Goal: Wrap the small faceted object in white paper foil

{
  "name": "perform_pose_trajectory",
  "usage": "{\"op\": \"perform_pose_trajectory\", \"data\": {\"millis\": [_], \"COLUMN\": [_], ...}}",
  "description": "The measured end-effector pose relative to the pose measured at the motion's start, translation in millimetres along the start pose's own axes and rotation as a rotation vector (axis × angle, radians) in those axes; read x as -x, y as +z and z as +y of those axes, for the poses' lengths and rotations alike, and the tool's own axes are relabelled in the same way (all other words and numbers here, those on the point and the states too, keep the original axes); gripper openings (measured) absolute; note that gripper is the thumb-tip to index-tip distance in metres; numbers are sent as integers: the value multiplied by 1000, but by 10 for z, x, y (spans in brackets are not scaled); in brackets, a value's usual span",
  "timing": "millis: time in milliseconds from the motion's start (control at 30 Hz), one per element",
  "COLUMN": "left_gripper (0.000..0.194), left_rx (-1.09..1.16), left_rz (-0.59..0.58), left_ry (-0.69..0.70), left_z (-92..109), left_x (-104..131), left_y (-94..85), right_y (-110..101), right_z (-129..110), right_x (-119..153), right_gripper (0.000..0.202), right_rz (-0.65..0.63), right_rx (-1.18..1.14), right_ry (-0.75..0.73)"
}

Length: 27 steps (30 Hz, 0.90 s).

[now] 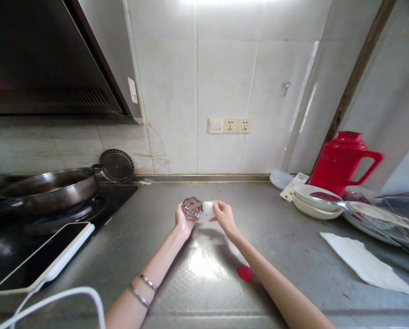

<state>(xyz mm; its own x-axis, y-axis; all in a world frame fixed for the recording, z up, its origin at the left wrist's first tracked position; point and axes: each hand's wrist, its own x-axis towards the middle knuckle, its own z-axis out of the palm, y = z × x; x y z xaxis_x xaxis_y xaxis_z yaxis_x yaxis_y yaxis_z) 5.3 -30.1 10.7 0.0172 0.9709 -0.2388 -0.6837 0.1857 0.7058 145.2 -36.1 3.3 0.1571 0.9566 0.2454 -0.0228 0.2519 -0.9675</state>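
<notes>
My left hand [184, 222] holds a small faceted glass [192, 208] above the counter, its open top facing me. Some reddish patches show in or through the glass. Close beside it on the right, my right hand [225, 216] pinches a small white piece that looks like paper or tissue [209, 208] between thumb and fingers. Whether the white piece touches the glass I cannot tell. A small red object [244, 273] lies on the counter by my right forearm, partly hidden by it.
On the left, a steel pan [50, 187] sits on the stove, with a phone [43, 258] and white cable [70, 292] nearer me. At right stand a red thermos [339, 160], stacked bowls [316, 208], plates [379, 224] and a white napkin [365, 260] on the steel counter [177, 297].
</notes>
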Motion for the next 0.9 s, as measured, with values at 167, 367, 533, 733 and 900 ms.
{"op": "perform_pose_trajectory", "data": {"millis": [167,367,533,733,900], "left_gripper": [29,33,35,31,46], "left_rx": [69,92,-192,-616,-495], "left_rz": [-6,-52,-112,-83,-244], "left_ry": [118,89,312,710,613], "left_z": [12,-82,-155,-91,-132], "left_x": [-17,-11,-63,-5,146], "left_y": [12,18,-1,18,62], "right_y": [181,232,144,15,-33], "right_z": [0,-54,-50,-53,-15], "right_x": [178,254,159,-6,-68], "right_gripper": [29,39,42,38,37], "right_rz": [-118,-249,-193,-15,50], "right_rx": [-202,-594,-553,-417,-255], "right_ry": [162,342,243,140,66]}}
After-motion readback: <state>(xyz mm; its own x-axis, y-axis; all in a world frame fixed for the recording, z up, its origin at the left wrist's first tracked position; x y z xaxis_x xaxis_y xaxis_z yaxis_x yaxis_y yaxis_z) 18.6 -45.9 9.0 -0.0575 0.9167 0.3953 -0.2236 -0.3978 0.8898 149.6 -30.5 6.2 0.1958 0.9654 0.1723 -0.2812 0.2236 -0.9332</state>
